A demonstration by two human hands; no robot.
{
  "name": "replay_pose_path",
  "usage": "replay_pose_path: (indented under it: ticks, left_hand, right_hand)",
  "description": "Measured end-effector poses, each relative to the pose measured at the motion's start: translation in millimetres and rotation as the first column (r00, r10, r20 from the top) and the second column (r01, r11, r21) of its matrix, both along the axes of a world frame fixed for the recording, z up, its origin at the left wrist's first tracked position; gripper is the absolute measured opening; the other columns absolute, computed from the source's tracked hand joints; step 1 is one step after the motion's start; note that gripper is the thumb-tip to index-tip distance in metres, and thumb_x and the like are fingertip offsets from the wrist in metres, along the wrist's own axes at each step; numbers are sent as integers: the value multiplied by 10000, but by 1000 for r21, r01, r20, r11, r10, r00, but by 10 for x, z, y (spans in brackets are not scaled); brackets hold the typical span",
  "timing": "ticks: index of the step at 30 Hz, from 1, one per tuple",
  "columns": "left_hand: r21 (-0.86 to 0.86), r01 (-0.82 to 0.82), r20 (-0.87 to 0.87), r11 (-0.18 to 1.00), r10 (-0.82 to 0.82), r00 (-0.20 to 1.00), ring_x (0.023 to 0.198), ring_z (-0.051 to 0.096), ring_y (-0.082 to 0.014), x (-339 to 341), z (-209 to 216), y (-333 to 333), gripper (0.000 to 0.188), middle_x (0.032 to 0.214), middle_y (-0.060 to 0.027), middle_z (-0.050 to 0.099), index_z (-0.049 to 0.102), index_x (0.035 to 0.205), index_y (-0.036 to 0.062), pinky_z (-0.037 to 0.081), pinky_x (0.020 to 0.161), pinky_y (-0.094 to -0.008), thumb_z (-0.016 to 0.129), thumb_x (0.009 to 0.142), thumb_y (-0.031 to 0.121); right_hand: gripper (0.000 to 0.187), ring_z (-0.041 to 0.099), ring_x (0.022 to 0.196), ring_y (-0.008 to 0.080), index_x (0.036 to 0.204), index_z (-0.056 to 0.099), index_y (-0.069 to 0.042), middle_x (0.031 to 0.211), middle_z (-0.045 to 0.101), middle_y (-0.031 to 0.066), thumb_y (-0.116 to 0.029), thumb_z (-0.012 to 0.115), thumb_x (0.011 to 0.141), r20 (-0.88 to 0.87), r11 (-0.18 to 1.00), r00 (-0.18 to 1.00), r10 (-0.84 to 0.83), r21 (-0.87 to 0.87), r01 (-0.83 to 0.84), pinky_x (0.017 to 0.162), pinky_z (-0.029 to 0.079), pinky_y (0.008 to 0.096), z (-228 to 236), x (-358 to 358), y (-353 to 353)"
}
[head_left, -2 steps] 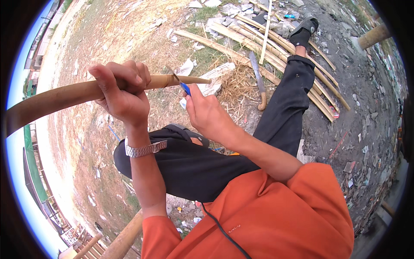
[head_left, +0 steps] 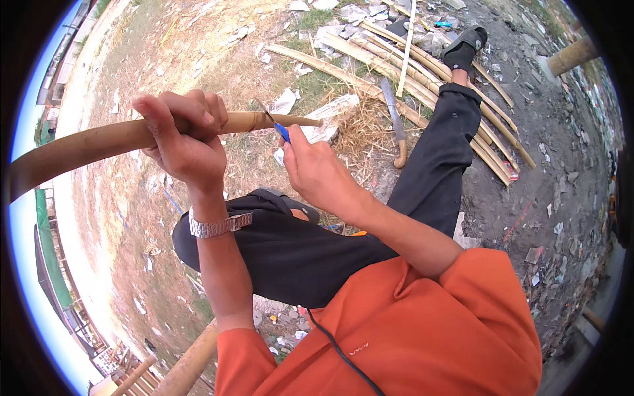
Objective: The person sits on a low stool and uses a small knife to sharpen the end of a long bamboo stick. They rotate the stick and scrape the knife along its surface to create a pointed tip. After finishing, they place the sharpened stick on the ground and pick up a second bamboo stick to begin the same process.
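OK: bamboo pole (head_left: 79,152) is clamped by left hand (head_left: 188,138), fingers wrapped round; blue-handled knife (head_left: 282,132) at pole, gripped by right hand (head_left: 322,168) fingers, is best angled shallow.

The ground (head_left: 178,56) is pale and grassy on the left, dark and gritty on the right. Long split bamboo strips (head_left: 345,78) lie on it in a loose bundle, beside a long knife (head_left: 396,122) with a wooden handle. Nearby sit a pale slab (head_left: 341,108), a heap of straw-coloured shavings (head_left: 360,131) and scattered white scraps (head_left: 284,101).
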State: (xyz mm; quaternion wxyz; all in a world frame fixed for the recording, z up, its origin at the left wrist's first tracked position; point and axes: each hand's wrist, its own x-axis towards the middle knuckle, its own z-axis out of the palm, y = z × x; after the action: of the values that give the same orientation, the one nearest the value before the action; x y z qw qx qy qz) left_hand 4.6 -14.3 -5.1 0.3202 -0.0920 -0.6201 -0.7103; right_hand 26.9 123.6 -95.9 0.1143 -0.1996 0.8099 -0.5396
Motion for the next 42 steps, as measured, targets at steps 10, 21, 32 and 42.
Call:
replay_pose_path:
  ticks: [10,21,32,42]
  left_hand:
    - [-38,57,-6,998,-57,998,390,190,-101,-38,26,-17,545,474,18,248,391,606,100,206,428,-275,351,975,499]
    - [-87,191,-12,978,-192,981,406,176,-98,-4,-32,86,553,470,23,257,406,629,97,197,437,-279,296,980,511]
    - [-116,258,-24,959,-262,965,404,158,-100,1,-34,2,569,472,17,272,402,640,94,193,430,-277,236,984,516]
    - [-138,261,-6,955,-264,964,406,167,-99,5,-26,-45,573,463,19,260,398,639,92,205,438,-274,250,977,530]
  right_hand:
    - [178,569,657,505,949,404,40,635,548,326,-131,428,906,-3,999,1000,-9,31,9,638,449,568,8,-18,-7]
    - [205,567,665,504,1004,406,37,632,549,320,-150,423,920,78,995,997,-14,95,7,650,432,578,-265,-79,161]
    - [182,575,629,489,962,396,18,601,548,299,-152,441,918,-16,984,999,-41,172,43,590,442,576,-403,-67,177]
    - [217,597,645,473,1008,419,45,618,561,300,-152,427,918,68,959,997,-35,282,15,598,469,544,-762,-102,244]
